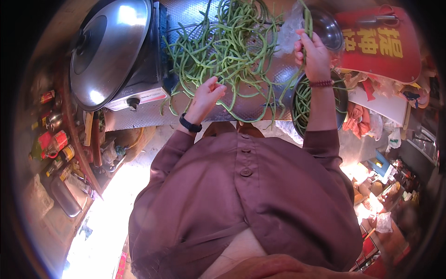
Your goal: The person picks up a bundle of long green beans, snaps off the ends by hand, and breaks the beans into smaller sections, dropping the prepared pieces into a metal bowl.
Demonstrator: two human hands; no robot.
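A large tangled pile of long green beans (240,48) lies on the metal-topped table (223,113). My left hand (208,97) is over the near edge of the pile, its fingers partly curled; whether they touch a bean I cannot tell. My right hand (313,55) is raised at the right of the table, closed on a few long green beans (308,21) that stick up above the fist and hang below it. Under my right forearm is a dark round pan (340,101) holding more long beans, partly hidden by the arm.
A gas stove (139,94) with a large lidded wok (108,59) stands at the left. Behind my right hand are a clear plastic bag (291,31) and a metal bowl (327,28). Scissors (388,17) lie on a red board (390,62) bearing writing. Bottles (57,141) stand far left.
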